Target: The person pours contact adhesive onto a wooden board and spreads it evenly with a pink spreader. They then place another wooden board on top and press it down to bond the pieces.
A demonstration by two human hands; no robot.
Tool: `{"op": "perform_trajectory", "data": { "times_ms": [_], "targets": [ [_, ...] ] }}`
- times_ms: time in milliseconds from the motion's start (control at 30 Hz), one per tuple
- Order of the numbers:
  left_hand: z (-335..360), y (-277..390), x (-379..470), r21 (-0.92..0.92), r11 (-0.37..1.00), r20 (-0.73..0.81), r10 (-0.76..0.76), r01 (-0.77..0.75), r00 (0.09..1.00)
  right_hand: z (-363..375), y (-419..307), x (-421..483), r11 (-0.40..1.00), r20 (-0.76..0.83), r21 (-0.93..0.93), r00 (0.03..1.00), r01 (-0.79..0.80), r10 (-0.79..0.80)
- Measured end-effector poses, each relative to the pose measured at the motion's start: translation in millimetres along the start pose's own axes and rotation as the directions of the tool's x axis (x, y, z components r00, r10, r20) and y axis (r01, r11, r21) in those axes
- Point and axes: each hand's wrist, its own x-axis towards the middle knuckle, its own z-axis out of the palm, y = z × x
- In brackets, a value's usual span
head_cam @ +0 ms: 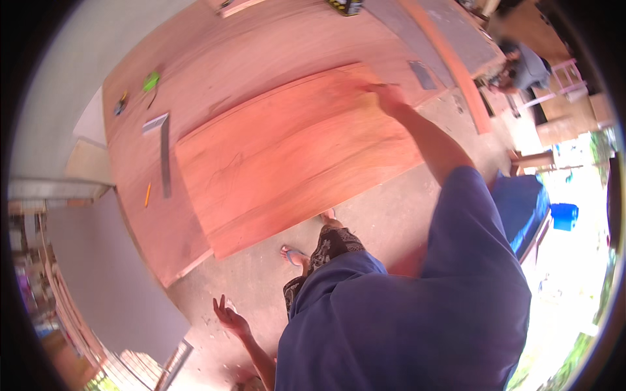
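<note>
A reddish wooden board [293, 161] lies on a large wooden worktop [195, 73], its near edge over the floor. My right arm reaches across to the board's far right part, where my right hand [387, 99] is at or just above the surface. That hand is blurred, and whether it grips something thin cannot be told. My left hand [230, 318] hangs over the floor at lower left, fingers apart, holding nothing. Left of the board lie a try square [165, 156], an orange pencil [147, 195], a green tape measure [151, 81] and a small dark tool [121, 103].
A grey panel [112, 273] stands at the left. Along the right side are a long wooden strip [459, 73], a flat dark piece [422, 75] and a blue-covered object [518, 210]. A person [530, 68] bends at the upper right. A dark container [346, 6] stands at the top.
</note>
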Motion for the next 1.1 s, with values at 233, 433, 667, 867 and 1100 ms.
{"op": "perform_trajectory", "data": {
  "times_ms": [233,433,667,867,1100],
  "targets": [
    [3.0,-45.3,-50.0,-0.167,0.985,-0.145,0.023,-0.047,0.989,38.8,-163.9,22.0,0.958,0.135,-0.105,0.951,-0.266,0.279],
    [21.7,8.2,-10.6,-0.394,0.914,0.035,-0.088,0.095,0.996,80.1,-486.5,-112.6,0.903,-0.031,-0.166,0.913,0.397,-0.407],
    [47.9,62.5,77.7,-0.767,0.054,0.62,-0.189,0.639,0.761,110.3,-476.9,-210.1,0.46,-0.28,-0.02,0.437,0.887,-0.855],
    [51.5,124.4,94.3,-0.328,0.924,0.082,0.233,-0.194,0.969,20.0,-221.2,-212.9,0.75,-0.027,0.032,0.75,0.661,-0.66],
    [143.2,260.0,187.5,0.524,0.5,0.4,0.57,-0.689,0.718,-29.6,-80.3,-255.2,0.839,-0.342,0.48,0.935,0.256,-0.09]
  ]
}}
